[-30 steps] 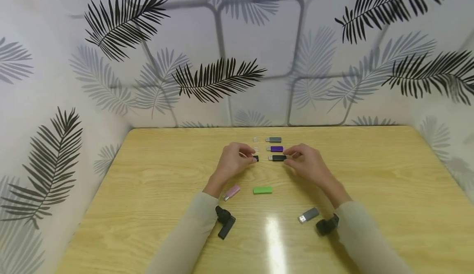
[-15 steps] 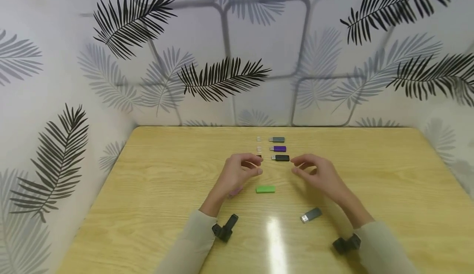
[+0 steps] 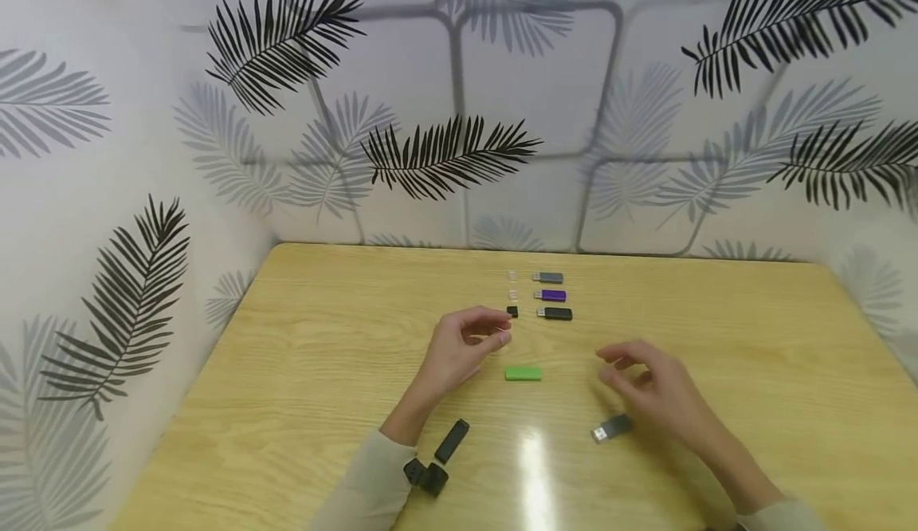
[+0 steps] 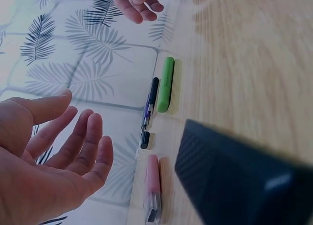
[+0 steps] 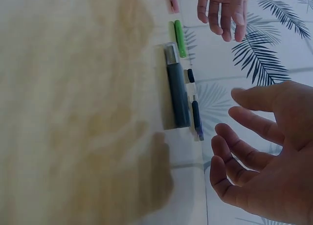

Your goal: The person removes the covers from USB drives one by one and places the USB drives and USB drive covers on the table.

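Just empty hands (image 3: 453,355) (image 3: 658,387) (fingers slack).

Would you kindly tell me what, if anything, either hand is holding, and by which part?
Nothing is held: the wrist views show both the left hand and the right hand empty, with the green stick untouched.

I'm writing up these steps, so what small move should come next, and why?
Probably lower the right hand to the nearer grey USB stick and pinch it. That hand is empty and close to it, and the stick lies apart from three uncapped sticks lined up beside three small caps.
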A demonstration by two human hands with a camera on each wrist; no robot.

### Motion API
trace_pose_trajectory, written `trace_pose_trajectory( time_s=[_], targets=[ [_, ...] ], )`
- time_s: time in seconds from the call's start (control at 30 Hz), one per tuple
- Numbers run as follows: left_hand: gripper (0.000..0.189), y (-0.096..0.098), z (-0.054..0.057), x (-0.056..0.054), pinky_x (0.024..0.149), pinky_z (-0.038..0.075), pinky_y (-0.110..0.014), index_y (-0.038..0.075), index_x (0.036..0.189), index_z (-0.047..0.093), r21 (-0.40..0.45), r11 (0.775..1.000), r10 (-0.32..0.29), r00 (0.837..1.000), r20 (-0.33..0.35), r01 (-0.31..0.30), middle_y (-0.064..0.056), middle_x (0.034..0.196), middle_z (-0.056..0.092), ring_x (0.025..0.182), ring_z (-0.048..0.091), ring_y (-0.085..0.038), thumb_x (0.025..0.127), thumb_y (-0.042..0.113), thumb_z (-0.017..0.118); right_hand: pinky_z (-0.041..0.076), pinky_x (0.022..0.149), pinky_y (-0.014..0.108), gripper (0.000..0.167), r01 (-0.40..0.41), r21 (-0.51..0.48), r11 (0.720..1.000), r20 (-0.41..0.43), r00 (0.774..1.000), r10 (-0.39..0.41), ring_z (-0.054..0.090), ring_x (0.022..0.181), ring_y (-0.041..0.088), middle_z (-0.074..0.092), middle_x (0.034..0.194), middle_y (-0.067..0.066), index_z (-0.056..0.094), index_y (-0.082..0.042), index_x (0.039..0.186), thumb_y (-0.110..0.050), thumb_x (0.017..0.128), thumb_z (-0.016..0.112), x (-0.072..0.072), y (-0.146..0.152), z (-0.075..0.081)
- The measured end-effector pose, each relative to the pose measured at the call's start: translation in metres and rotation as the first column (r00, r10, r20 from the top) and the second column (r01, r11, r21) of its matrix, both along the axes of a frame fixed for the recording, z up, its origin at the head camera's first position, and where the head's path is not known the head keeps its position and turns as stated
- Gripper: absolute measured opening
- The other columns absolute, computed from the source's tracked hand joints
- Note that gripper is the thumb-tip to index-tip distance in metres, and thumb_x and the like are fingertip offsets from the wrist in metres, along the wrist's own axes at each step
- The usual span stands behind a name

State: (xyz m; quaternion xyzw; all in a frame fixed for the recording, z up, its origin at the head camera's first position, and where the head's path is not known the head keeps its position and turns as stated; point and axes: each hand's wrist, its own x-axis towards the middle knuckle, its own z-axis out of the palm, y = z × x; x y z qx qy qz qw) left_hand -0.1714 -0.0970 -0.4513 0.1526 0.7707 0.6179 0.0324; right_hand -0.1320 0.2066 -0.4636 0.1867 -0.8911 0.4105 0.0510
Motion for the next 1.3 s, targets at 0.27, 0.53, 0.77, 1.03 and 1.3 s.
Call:
trace_pose_trajectory(
  time_s=[0.27, 0.53, 0.77, 1.03, 1.3],
  targets=[
    [0.027, 0.009, 0.001, 0.007, 0.088, 0.058, -0.041, 0.004, 0.121, 0.072, -0.031, 0.998, -0.053, 0.999, -0.007, 0.053, -0.014, 0.120, 0.071, 0.104, 0.069, -0.029, 0.094, 0.008, 0.075, 0.056, 0.087, 0.037, 0.032, -0.036, 0.063, 0.997, 0.030, 0.999, 0.034, 0.066, 0.100, 0.019, 0.073, 0.111, -0.003, 0.072, -0.013, 0.117, -0.023, 0.089, 0.082, 0.017, 0.006, -0.006],
    [0.029, 0.025, -0.003, 0.019, 0.087, 0.058, -0.033, 0.000, 0.122, 0.070, -0.055, 0.990, -0.125, 0.991, 0.037, 0.127, -0.017, 0.123, 0.069, 0.103, 0.070, -0.027, 0.095, 0.008, 0.075, 0.056, 0.091, 0.034, 0.038, -0.104, 0.090, 0.991, 0.013, 0.995, 0.103, 0.068, 0.102, 0.017, 0.072, 0.112, -0.005, 0.073, -0.013, 0.115, -0.008, 0.081, 0.087, 0.028, 0.017, -0.009],
    [0.028, 0.043, -0.009, 0.031, 0.080, 0.056, -0.023, 0.002, 0.119, 0.072, -0.181, 0.964, -0.186, 0.981, 0.051, 0.193, -0.013, 0.114, 0.071, 0.095, 0.070, -0.013, 0.093, 0.012, 0.078, 0.056, 0.090, 0.032, 0.043, -0.150, 0.107, 0.983, -0.078, 0.984, 0.159, 0.067, 0.098, 0.014, 0.072, 0.106, -0.007, 0.075, -0.014, 0.107, 0.006, 0.071, 0.088, 0.034, 0.024, -0.014],
    [0.029, 0.059, -0.009, 0.038, 0.079, 0.055, -0.019, 0.003, 0.118, 0.072, -0.228, 0.938, -0.257, 0.965, 0.052, 0.262, -0.011, 0.109, 0.072, 0.091, 0.069, -0.008, 0.091, 0.008, 0.080, 0.056, 0.073, 0.029, 0.034, -0.225, 0.149, 0.963, -0.064, 0.970, 0.236, 0.061, 0.085, 0.006, 0.066, 0.098, -0.009, 0.074, -0.016, 0.101, 0.008, 0.078, 0.082, 0.034, 0.026, -0.014],
    [0.032, 0.073, -0.007, 0.038, 0.080, 0.054, -0.017, 0.003, 0.120, 0.071, -0.246, 0.914, -0.323, 0.946, 0.040, 0.322, -0.009, 0.110, 0.074, 0.092, 0.069, -0.006, 0.090, 0.007, 0.080, 0.058, 0.074, 0.028, 0.033, -0.218, 0.149, 0.964, -0.072, 0.970, 0.230, 0.063, 0.087, 0.007, 0.066, 0.101, -0.008, 0.072, -0.014, 0.103, 0.008, 0.080, 0.081, 0.032, 0.026, -0.009]
  ],
)
